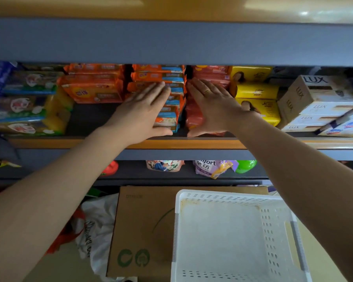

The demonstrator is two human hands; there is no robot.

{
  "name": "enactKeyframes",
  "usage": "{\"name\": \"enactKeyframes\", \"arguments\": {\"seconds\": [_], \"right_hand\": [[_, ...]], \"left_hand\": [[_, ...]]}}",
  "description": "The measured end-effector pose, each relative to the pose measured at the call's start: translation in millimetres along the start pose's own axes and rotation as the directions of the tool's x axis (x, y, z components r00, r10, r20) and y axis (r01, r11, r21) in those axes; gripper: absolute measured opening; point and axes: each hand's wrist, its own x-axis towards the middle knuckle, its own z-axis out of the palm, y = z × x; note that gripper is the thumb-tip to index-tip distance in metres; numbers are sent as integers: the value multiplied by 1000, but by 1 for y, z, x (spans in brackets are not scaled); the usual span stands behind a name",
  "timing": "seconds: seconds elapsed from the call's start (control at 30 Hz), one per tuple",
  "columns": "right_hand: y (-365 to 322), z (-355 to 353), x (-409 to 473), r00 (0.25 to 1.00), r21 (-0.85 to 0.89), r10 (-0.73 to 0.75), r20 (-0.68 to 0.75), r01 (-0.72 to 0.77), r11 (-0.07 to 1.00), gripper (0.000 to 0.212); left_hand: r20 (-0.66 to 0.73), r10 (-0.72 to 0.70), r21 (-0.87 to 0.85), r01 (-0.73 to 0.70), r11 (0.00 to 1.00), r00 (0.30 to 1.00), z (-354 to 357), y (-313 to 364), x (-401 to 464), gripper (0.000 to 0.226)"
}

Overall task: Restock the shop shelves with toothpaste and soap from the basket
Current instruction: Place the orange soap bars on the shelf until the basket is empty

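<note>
- Orange soap packs [167, 98] stand stacked at the centre of the frame on the shelf [69, 142], with a pink stack [200, 94] just to their right.
- The left hand [145, 112] lies flat and spread against the front of the orange stack, fingers straight, holding nothing.
- The right hand [210, 106] is likewise flat with straight fingers, resting on the pink stack; a ring shows on one finger.
- The white basket [228, 196], at lower right, shows no goods inside, so the restocking looks close to done and this is probably a squaring-up of the rows.
- No toothpaste can be made out anywhere.
- The wrapped bars look light and firm, yet the glossy wrappers seem slippery and a tall stack may slide or topple; palms on the flat faces, pushing low and evenly, should steady it better than a pinch at the crimped ends.
- Yellow packs [257, 91] and Lux boxes [314, 98] fill the right side.
</note>
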Motion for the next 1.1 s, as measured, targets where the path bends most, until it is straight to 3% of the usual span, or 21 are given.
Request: {"name": "enactKeyframes", "arguments": {"seconds": [0.23,0.5,0.67,0.77,0.83,0.93,1.0,1.1], "right_hand": [[21,-3,-18,999,-84,-5,-33,2,996,113],[15,-5,-10,998,16,39,-46,-38,999,118],[13,-1,-19,993,-65,63,-101,-69,995,121],[3,0,-26,987,-7,109,-119,-110,994,120],[-9,2,-28,985,68,126,-116,-119,991,107],[-37,3,-21,979,169,92,-184,-60,984,95],[-52,1,-12,965,305,133,-227,-60,950,92],[-61,-2,-1,972,456,166,-169,-73,887,88]], "left_hand": [[-23,15,18,-14,1000,1000,0,2,3,87],[-48,22,-22,-23,999,999,3,0,4,84],[-127,-7,39,12,999,992,9,8,4,86],[-260,-84,-157,43,987,962,1,6,-11,88],[-346,-260,-357,130,925,902,-1,4,-30,83],[-179,-496,-567,323,758,850,8,-7,-52,76],[-66,-488,-578,365,730,870,18,-20,-55,58],[-69,-455,-562,342,753,888,26,-28,-54,35]]}}
